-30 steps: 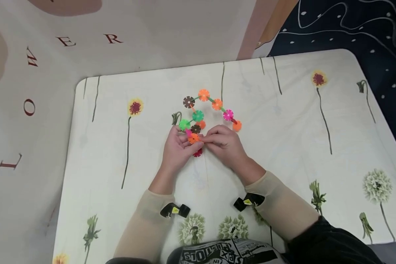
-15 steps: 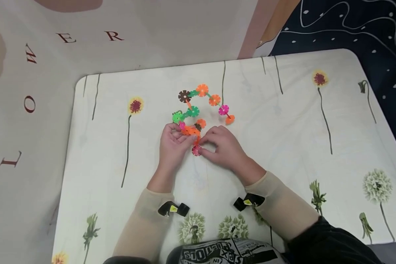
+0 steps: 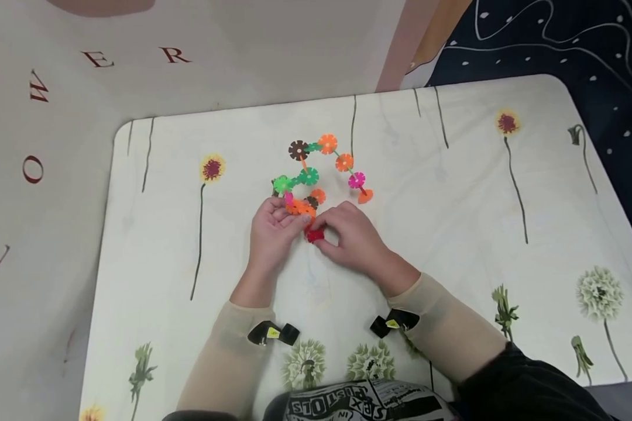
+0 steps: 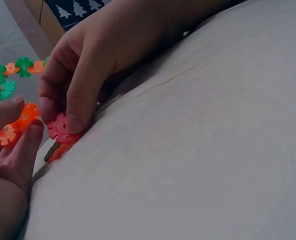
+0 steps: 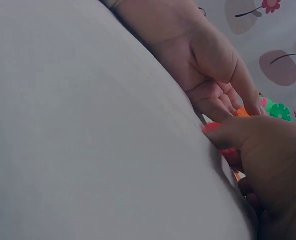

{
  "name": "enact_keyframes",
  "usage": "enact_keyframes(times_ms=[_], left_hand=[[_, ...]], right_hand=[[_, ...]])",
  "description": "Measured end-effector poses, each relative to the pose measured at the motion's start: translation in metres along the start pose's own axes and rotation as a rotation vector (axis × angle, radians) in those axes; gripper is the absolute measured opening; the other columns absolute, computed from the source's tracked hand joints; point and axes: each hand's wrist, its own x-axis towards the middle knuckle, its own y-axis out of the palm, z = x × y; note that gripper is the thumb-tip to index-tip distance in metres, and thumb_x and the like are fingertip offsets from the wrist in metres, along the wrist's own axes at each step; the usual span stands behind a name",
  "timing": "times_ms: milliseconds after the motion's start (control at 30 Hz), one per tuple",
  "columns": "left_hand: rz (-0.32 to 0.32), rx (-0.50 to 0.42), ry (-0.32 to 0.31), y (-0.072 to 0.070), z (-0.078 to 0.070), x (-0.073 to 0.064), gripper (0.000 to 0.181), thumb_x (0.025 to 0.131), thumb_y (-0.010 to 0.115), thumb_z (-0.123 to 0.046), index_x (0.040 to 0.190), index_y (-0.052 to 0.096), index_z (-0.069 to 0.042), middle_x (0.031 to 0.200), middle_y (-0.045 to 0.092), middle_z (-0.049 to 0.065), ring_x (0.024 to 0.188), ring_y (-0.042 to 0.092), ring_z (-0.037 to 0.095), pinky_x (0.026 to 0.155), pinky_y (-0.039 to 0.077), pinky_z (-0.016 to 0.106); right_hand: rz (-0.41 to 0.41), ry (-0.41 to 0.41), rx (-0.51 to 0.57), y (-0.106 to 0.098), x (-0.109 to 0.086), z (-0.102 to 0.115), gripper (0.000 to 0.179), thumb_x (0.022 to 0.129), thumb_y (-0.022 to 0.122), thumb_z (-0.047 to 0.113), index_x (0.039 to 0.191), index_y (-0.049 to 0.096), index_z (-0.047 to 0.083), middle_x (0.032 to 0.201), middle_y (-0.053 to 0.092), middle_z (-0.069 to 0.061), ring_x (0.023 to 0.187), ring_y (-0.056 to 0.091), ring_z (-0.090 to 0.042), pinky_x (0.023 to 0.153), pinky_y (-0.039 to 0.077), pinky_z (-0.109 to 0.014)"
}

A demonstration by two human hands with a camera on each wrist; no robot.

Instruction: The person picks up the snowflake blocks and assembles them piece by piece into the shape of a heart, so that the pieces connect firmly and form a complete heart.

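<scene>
A chain of notched plastic snowflake discs in orange, green, brown and pink curves over the table. My left hand (image 3: 275, 231) holds the near part of it, with an orange disc (image 4: 27, 117) between thumb and fingers. Just right of that, my right hand (image 3: 354, 237) pinches a red disc (image 4: 63, 127) between thumb and forefinger, low over the table. Beneath the red disc, orange and dark disc edges show in the left wrist view. Farther off, the chain runs through a bright green disc (image 3: 282, 185) and a brown disc (image 3: 297, 150) to a magenta disc (image 3: 356, 180).
A white cloth with printed flowers covers the table (image 3: 453, 234). Its far edge meets a pale wall (image 3: 268, 52) with lettering. A dark patterned fabric (image 3: 605, 105) lies beyond the right corner. Each sleeved wrist wears a small black camera (image 3: 289, 334).
My right fingers have left the orange disc by my left thumb, dropped nearer to me and taken the red disc, which has tilted. The held part of the chain has shifted slightly left.
</scene>
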Motion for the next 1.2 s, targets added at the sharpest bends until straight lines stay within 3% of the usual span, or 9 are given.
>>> enact_keyframes(times_ms=[167,333,933,1200], left_hand=[[-0.011,-0.012,0.012,0.001,-0.0024,0.0006,0.035,0.092,0.077,0.01,0.114,0.054,-0.005,0.099,0.074,0.01,0.087,0.074,0.019,0.088,0.062,0.031],[-0.002,-0.005,0.004,0.0006,-0.0024,0.0005,0.036,0.093,0.077,0.008,0.119,0.055,-0.003,0.112,0.075,0.015,0.099,0.077,0.023,0.092,0.061,0.033],[0.009,0.021,-0.02,0.0021,-0.0007,-0.0007,0.035,0.093,0.077,0.008,0.119,0.055,-0.002,0.119,0.073,0.022,0.101,0.077,0.023,0.092,0.061,0.034],[0.03,0.046,0.007,0.0021,-0.0016,-0.0011,0.034,0.092,0.077,0.01,0.116,0.056,-0.002,0.119,0.074,0.023,0.098,0.078,0.02,0.09,0.062,0.033]], right_hand=[[-0.183,0.07,0.234,-0.0012,0.0004,0.0018,0.015,0.095,0.08,0.007,0.109,0.076,0.006,0.097,0.075,-0.001,0.085,0.066,-0.015,0.078,0.058,-0.032],[-0.324,0.047,0.376,-0.0005,-0.0002,0.0002,0.019,0.096,0.077,0.001,0.115,0.078,0.0,0.1,0.079,-0.007,0.081,0.074,-0.018,0.074,0.063,-0.031],[-0.308,0.043,0.468,0.0028,-0.0023,-0.0033,0.017,0.097,0.075,-0.003,0.113,0.079,-0.003,0.099,0.08,-0.009,0.081,0.078,-0.017,0.076,0.064,-0.029],[-0.316,0.039,0.543,0.0028,-0.0021,-0.0014,0.017,0.095,0.077,-0.006,0.112,0.079,-0.005,0.097,0.08,-0.015,0.078,0.079,-0.026,0.074,0.064,-0.029]])
